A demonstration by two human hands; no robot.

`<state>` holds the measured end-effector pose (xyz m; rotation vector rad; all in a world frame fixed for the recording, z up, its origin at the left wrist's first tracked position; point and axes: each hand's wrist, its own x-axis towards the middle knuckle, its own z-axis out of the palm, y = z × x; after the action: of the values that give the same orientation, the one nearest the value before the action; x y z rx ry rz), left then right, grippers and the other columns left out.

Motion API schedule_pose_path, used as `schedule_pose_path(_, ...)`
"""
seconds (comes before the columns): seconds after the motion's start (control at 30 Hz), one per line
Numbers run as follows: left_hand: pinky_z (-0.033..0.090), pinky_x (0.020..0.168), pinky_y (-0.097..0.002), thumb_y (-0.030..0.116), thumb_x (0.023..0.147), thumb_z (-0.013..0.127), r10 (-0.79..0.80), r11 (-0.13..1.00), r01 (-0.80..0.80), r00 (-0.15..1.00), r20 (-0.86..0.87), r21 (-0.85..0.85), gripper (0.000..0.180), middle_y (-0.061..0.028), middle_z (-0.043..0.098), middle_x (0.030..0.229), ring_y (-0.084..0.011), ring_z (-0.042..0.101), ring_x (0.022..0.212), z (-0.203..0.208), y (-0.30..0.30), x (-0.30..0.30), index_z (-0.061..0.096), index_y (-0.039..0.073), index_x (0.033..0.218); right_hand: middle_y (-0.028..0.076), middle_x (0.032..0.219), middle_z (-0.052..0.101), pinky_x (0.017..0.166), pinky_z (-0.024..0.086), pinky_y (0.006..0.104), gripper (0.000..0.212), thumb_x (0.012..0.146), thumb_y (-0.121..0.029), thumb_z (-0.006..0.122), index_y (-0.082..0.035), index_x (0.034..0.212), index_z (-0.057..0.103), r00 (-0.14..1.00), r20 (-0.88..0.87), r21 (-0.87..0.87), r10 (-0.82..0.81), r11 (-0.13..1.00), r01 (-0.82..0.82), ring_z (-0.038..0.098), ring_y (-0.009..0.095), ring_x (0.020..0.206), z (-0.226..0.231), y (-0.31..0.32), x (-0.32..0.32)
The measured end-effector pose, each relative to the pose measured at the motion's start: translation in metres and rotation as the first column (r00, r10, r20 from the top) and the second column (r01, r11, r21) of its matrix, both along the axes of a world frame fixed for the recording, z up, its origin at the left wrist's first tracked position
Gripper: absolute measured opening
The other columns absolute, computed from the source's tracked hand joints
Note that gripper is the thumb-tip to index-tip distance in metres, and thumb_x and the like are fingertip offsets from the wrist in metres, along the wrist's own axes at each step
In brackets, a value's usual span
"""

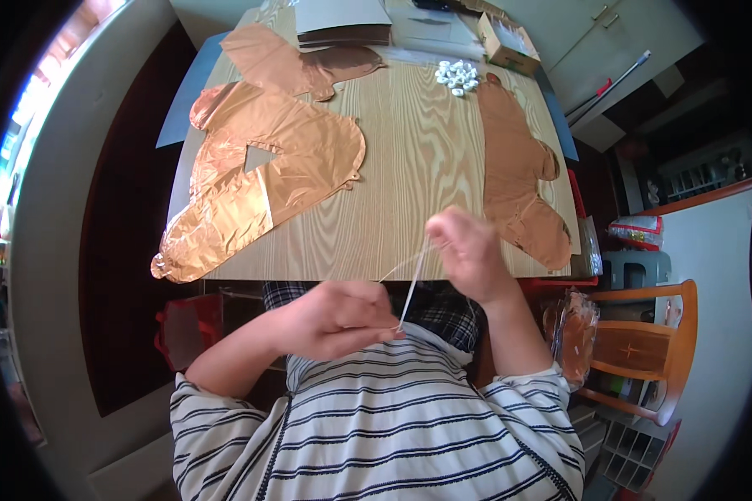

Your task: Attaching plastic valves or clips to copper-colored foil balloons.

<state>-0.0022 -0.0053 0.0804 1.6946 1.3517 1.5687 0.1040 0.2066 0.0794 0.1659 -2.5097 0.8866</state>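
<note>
A thin white ribbon point(414, 286) stretches between my two hands, close to my body at the table's near edge. Its lower end is pinched in the fingertips of my left hand point(336, 319). Higher up and to the right, my right hand point(468, 257), slightly blurred, is closed on the other part. A looser strand curves away to the left of the taut piece. On the table's left lies a flat, shiny copper foil balloon point(301, 142), with a duller copper foil balloon point(263, 63) behind it. Another flat copper foil balloon point(514, 159) lies along the right side.
Small white ribbon rolls point(457, 77) sit in a pile on the wooden table point(409, 167) toward the back. A stack of flat boards point(342, 23) and an open cardboard box point(510, 48) stand at the far edge. A wooden chair point(635, 342) is at the right.
</note>
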Motion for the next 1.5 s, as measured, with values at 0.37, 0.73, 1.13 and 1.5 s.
schedule_pose_path(0.37,0.05,0.07,-0.0345,-0.006,0.075,0.065,0.329,0.944,-0.319,0.925,-0.189,0.081,0.03,-0.0069,0.063,0.085,-0.0212,0.062,0.078,-0.015,0.002,-0.007,0.07,0.005,0.103,0.012,0.071,0.057,0.059,0.049,0.0384,0.006,0.085,-0.01,0.062,-0.006,0.084,0.057,0.975,0.062,-0.133,0.211,0.97,-0.202,0.059,0.032,0.063,-0.008,-0.009,-0.012)
schedule_pose_path(0.73,0.05,0.065,-0.0347,-0.003,0.086,0.06,0.442,0.895,-0.446,0.892,-0.097,-0.019,0.02,-0.0095,0.06,0.083,-0.0237,0.059,0.068,0.002,0.02,-0.03,0.07,0.005,0.102,0.011,0.075,0.061,0.058,0.05,0.0375,0.005,0.083,-0.009,0.059,-0.005,0.085,0.058,0.832,0.124,-0.267,0.54,0.826,-0.496,0.062,0.029,0.067,-0.005,-0.028,0.014)
schedule_pose_path(1.13,0.049,0.069,-0.0317,-0.002,0.083,0.066,0.005,1.0,-0.006,0.993,-0.119,-0.004,0.014,-0.012,0.065,0.089,-0.0235,0.06,0.077,-0.003,0.028,-0.006,0.07,-0.001,0.096,0.014,0.071,0.058,0.063,0.05,0.0373,0.007,0.086,-0.011,0.059,-0.005,0.086,0.057,0.979,0.119,-0.184,0.163,0.973,-0.139,0.062,0.031,0.071,0.021,0.014,-0.022)
schedule_pose_path(1.5,0.051,0.069,-0.0333,-0.006,0.078,0.066,0.235,0.972,-0.235,0.972,-0.012,0.017,0.025,-0.011,0.063,0.093,-0.0263,0.062,0.08,0.001,0.032,-0.031,0.069,0.001,0.102,0.012,0.072,0.057,0.058,0.048,0.037,0.016,0.094,-0.016,0.056,-0.005,0.083,0.056,0.963,0.171,-0.193,0.207,0.966,-0.173,0.06,0.028,0.064,-0.012,0.012,-0.03)
